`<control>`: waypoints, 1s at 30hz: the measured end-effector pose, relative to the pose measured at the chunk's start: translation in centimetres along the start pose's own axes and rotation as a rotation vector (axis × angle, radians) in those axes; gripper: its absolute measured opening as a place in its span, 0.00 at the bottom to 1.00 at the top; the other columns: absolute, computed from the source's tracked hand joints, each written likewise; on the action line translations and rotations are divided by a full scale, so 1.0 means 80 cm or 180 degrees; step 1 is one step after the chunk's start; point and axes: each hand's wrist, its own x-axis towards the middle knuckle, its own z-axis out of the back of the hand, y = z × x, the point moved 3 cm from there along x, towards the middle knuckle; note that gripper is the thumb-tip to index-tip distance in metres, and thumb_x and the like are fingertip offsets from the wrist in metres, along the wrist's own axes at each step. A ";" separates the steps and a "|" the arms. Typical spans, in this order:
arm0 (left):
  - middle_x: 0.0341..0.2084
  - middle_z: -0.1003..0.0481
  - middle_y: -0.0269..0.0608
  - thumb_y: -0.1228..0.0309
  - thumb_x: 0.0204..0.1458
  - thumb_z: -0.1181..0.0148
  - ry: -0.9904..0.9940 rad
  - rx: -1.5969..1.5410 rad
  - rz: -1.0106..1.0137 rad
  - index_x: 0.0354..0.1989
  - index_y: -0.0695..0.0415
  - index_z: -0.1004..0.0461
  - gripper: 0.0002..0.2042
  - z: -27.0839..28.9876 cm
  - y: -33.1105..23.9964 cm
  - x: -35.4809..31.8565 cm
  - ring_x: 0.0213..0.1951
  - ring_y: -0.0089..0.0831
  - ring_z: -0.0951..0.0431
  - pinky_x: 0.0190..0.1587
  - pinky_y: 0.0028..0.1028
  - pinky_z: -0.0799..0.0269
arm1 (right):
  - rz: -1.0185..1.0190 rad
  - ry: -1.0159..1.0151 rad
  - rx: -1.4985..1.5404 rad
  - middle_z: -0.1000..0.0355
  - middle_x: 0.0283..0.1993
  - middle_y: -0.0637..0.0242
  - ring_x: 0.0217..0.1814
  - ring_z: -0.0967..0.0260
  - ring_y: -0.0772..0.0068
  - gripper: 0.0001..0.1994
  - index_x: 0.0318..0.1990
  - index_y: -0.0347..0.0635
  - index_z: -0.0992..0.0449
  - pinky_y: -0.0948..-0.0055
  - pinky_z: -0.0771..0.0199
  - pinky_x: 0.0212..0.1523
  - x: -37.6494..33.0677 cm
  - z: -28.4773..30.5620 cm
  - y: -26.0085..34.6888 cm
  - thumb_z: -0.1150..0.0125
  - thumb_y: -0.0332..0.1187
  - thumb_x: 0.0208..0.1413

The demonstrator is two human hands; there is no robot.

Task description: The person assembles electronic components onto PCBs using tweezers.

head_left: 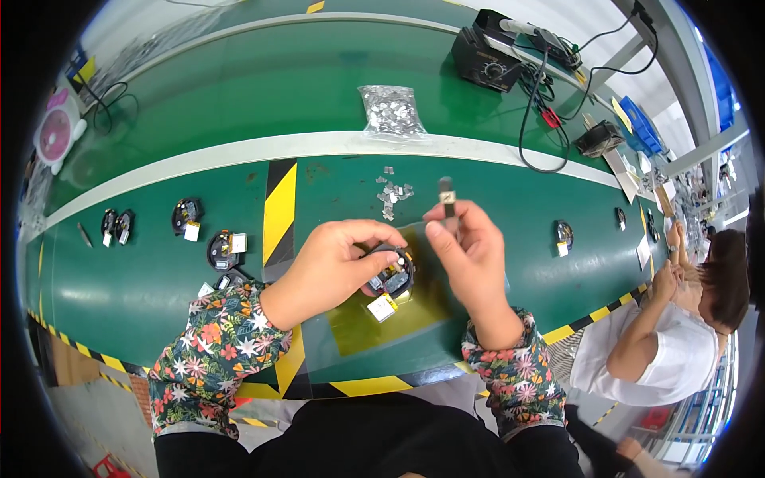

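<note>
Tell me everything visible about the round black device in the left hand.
The round black device looks plastic, its open face showing small grey and white parts. A white rectangular piece with a yellow edge sits at its near side. The left hand grips its left side, partly hiding it. It is over the yellowish sheet; contact underneath is unclear.

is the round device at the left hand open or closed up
Open: the round device shows its inner parts, and a white pouch lies outside it.
</note>
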 end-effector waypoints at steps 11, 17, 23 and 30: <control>0.28 0.27 0.36 0.83 0.48 0.47 0.0439 0.0261 0.0174 0.36 0.66 0.29 0.07 -0.007 0.029 0.003 0.31 0.17 0.28 0.33 0.17 0.30 | 0.0718 0.0426 -0.2334 0.33 0.25 0.64 0.26 0.36 0.72 0.06 0.32 0.38 0.26 0.75 0.36 0.28 0.081 0.012 -0.021 0.43 0.25 0.42; 0.27 0.28 0.35 0.80 0.49 0.47 0.0578 0.0314 0.0403 0.36 0.64 0.29 0.06 -0.006 0.025 0.003 0.27 0.15 0.29 0.27 0.17 0.31 | 0.0693 0.0550 -0.2443 0.31 0.29 0.60 0.29 0.33 0.66 0.07 0.31 0.38 0.26 0.73 0.34 0.32 0.094 0.004 -0.034 0.42 0.24 0.40; 0.27 0.27 0.35 0.80 0.49 0.47 0.0571 0.0235 0.0317 0.38 0.64 0.30 0.07 0.000 0.030 0.007 0.27 0.15 0.28 0.26 0.16 0.31 | 0.0476 0.0644 -0.2372 0.32 0.28 0.59 0.29 0.34 0.63 0.06 0.30 0.38 0.26 0.72 0.35 0.31 0.098 0.003 -0.032 0.41 0.25 0.40; 0.31 0.26 0.37 0.81 0.49 0.47 0.0417 -0.0087 0.0379 0.39 0.64 0.30 0.09 0.002 0.026 0.009 0.32 0.16 0.27 0.32 0.16 0.30 | 0.1061 0.0360 -0.2667 0.33 0.27 0.56 0.29 0.34 0.56 0.06 0.29 0.35 0.29 0.67 0.35 0.30 0.089 0.000 -0.035 0.41 0.25 0.41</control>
